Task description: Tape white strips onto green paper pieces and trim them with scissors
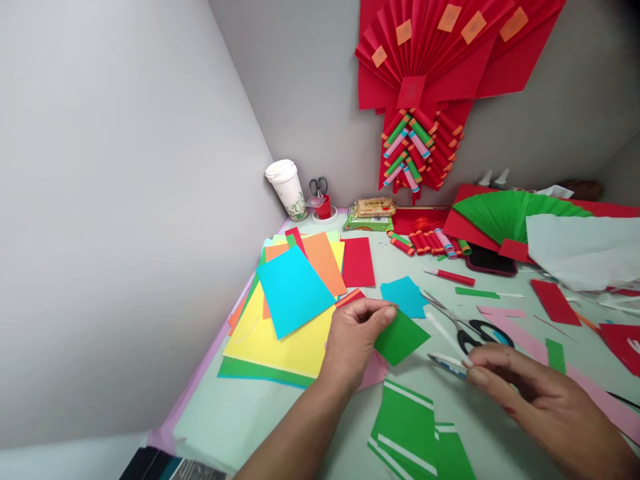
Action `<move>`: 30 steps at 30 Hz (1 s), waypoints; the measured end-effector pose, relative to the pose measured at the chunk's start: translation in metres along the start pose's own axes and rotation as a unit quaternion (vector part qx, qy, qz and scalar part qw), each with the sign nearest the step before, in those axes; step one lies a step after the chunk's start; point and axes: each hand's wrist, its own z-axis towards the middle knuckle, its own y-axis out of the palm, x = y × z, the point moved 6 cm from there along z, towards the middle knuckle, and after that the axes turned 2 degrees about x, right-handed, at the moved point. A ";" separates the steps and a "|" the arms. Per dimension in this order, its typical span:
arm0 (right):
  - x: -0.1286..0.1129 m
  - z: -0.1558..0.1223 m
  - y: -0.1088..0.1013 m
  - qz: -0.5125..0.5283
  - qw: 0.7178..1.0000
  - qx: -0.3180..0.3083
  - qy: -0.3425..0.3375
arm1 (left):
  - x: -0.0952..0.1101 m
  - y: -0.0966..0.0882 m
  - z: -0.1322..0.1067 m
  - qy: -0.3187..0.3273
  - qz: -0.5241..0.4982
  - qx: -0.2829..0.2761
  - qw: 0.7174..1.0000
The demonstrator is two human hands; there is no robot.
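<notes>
My left hand [357, 337] is closed, pinching a small green paper piece [403, 337] by its upper corner between thumb and fingers. At the right, my right hand [525, 393] is closed with thumb and forefinger together at the end of a narrow white strip [447, 339]. A slim pointed tool [449, 365], whitish with blue marks, runs to the same fingertips; its exact kind is unclear. Open-bladed scissors [465, 325] with black handles lie just beyond the right hand. Below the hands are green paper pieces [410, 423] bearing white strips along their edges.
Stacked coloured sheets [280, 347] lie at the left. A white cup [287, 190] and a red pot with small scissors [323, 203] stand at the back. Small paper rolls [430, 242], a red pen [453, 277] and a phone [493, 260] lie farther back. A red paper fan [450, 67] hangs on the wall.
</notes>
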 end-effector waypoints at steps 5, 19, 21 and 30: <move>-0.012 -0.003 0.009 -0.032 0.997 -0.014 -0.071 | 0.000 0.003 -0.004 0.002 0.028 -0.010 1.000; -0.008 -0.005 0.012 -0.030 0.997 -0.023 -0.065 | -0.005 0.013 -0.012 -0.032 0.016 -0.066 0.997; -0.006 -0.004 0.012 -0.038 0.997 -0.031 -0.061 | -0.005 0.013 -0.013 -0.031 0.023 -0.067 0.997; 0.000 -0.002 0.012 -0.056 0.996 -0.050 -0.041 | -0.002 0.014 -0.015 -0.029 0.037 -0.062 0.997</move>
